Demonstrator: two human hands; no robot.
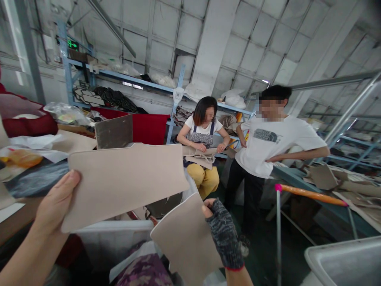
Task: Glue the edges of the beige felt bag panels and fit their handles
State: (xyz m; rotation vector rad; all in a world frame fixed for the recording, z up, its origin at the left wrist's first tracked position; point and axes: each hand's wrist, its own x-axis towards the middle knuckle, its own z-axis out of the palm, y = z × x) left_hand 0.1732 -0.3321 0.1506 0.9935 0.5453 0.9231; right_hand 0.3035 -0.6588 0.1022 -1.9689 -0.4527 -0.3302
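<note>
In my left hand (58, 198) is a large beige sheet (125, 178) of leather-like material, pinched at its left edge with the thumb on the near face. It is held up in front of me, its far end reaching past the middle of the view. My right hand (224, 232), in a dark grey fingerless knit glove, grips a second beige piece (184, 238) by its upper right edge. That piece has a notched outline and hangs lower, over my lap. Below the two sheets stands a white plastic bin (116, 234), partly hidden by them.
Opposite me sits a person in an apron (204, 139) handling beige pieces; another person (262, 147) stands beside them. At left is a cluttered table (20, 222). A metal frame with an orange bar (312, 195) and a white tub (345, 258) stand right. Blue shelving (119, 75) runs behind.
</note>
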